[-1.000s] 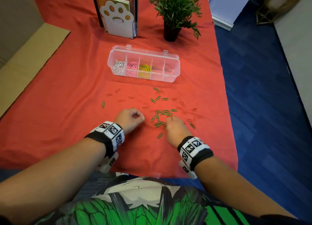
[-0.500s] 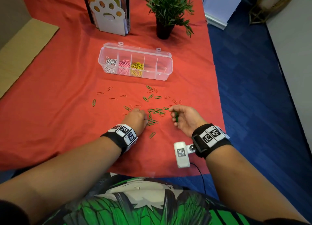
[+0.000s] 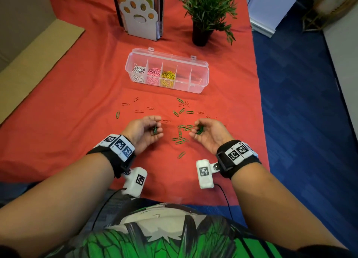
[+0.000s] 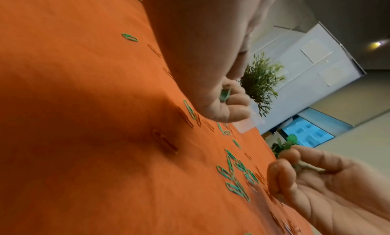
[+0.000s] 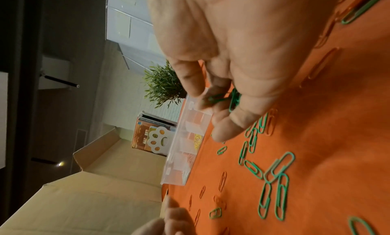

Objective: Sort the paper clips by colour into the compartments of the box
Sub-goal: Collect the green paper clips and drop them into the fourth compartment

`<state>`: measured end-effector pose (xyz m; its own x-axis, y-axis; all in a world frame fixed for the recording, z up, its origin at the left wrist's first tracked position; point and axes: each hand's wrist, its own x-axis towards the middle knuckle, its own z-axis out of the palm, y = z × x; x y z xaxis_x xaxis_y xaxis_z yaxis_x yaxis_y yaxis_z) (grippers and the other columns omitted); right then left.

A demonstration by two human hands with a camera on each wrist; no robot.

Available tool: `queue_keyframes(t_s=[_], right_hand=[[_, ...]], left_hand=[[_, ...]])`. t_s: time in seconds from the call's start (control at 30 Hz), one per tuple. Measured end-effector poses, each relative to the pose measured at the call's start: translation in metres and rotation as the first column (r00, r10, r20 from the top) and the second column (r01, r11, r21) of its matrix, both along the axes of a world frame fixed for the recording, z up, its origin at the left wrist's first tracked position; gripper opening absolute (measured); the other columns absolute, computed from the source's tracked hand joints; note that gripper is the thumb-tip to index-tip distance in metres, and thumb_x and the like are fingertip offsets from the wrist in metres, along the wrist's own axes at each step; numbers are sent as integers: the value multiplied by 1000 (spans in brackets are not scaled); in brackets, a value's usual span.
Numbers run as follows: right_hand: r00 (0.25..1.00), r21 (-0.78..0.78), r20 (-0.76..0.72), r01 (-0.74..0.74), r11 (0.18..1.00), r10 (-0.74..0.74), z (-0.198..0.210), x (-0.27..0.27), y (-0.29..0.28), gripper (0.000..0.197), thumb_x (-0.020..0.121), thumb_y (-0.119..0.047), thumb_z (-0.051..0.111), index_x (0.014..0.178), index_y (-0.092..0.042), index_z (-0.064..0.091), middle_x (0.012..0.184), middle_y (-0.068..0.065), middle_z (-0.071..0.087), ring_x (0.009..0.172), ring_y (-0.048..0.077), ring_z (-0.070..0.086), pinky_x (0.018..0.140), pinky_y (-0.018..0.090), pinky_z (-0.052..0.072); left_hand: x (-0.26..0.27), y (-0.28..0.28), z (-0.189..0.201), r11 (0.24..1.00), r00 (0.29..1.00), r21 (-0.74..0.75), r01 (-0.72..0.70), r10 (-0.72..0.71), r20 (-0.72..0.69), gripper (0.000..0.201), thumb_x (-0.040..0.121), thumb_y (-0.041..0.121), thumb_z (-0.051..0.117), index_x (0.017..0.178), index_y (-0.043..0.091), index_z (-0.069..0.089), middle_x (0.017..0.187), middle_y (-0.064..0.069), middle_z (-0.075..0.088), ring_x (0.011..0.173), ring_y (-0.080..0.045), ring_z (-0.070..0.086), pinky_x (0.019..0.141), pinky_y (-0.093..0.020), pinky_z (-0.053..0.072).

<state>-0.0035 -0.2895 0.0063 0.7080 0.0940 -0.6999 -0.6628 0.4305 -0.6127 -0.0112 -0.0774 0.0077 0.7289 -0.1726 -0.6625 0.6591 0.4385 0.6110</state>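
My left hand (image 3: 150, 130) is turned palm inward just above the red cloth, and its curled fingers (image 4: 234, 103) hold a green paper clip (image 4: 224, 95). My right hand (image 3: 206, 132) faces it, cupped round a small bunch of green clips (image 3: 199, 130), which also show in the right wrist view (image 5: 233, 100). Between the hands lie several loose green clips (image 3: 181, 136). Orange clips (image 3: 139, 111) are scattered farther out. The clear box (image 3: 201, 72) stands beyond, open, with white (image 3: 138, 73), pink (image 3: 154, 75) and yellow clips (image 3: 168, 77) in its three left compartments.
A paw-shaped bookend with books (image 3: 138, 12) and a potted plant (image 3: 207, 10) stand behind the box. A cardboard flap (image 3: 34, 68) lies over the table's left side. The table's right edge (image 3: 259, 106) drops to blue floor.
Both hands were palm down on the cloth among the green clips. They have since lifted and turned palm inward, each with green clips held in its fingers.
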Motion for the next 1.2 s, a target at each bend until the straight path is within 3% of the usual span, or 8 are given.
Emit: queue_keyframes(t_s=[0.1,0.2,0.33,0.47,0.67,0.83,1.0,1.2], right_hand=[[998,-60,25,51,997,-49,-3,8,-2,24,96,-6,38,75,-10,49,68,3,45,60,15,46,50,21,52],[985,-435,88,-97,895,150,-15,15,-1,31,91,7,35,76,-13,54,72,2,48,58,10,43,46,19,42],[799,-938,-34,-232,256,601,-25,19,1,8,84,-13,55,83,-12,63,88,11,64,77,20,55,75,29,44],[638,-979,-202,-157,-132,743,-34,9,13,30,81,-21,60,107,-7,55,113,17,49,108,35,47,95,39,41],[491,-950,-301,-77,-303,818,-24,5,27,29,81,-2,42,109,-3,48,116,17,49,109,36,48,87,43,45],[703,-934,-77,-298,195,707,-23,20,16,13,87,-5,46,91,-13,55,91,7,61,89,26,56,75,28,40],[962,-413,82,-204,887,260,-9,17,-2,29,90,3,34,90,-15,57,67,-3,42,53,8,34,41,14,30],[999,58,-23,36,998,-35,0,11,-24,19,83,-16,41,74,-11,57,63,1,50,49,11,52,45,19,45]], left_hand=[[11,8,-4,970,999,237,-50,45,29,23,90,6,40,77,18,56,59,1,48,44,-6,45,47,-19,47],[22,18,-13,646,960,762,49,-241,144,12,86,19,58,76,20,64,61,4,57,53,-9,50,62,-26,42],[23,21,-16,92,751,993,70,-660,8,23,83,22,63,104,19,70,93,-13,57,90,-28,57,82,-30,42],[26,18,-22,31,664,999,43,-748,-6,28,82,17,64,110,16,68,102,-16,52,98,-31,55,89,-31,42],[29,18,-25,-51,582,998,30,-811,-59,20,83,18,60,100,8,66,100,-14,52,96,-32,56,84,-35,44],[27,17,-28,116,676,990,76,-736,34,13,86,15,57,95,6,60,100,-13,60,95,-29,56,83,-31,40],[27,16,-22,664,896,723,188,-418,151,23,90,6,49,105,21,57,68,4,43,53,-7,42,51,-19,35],[20,0,1,992,992,90,94,-85,-93,25,85,12,33,74,16,54,58,2,53,47,-9,46,45,-17,42]])
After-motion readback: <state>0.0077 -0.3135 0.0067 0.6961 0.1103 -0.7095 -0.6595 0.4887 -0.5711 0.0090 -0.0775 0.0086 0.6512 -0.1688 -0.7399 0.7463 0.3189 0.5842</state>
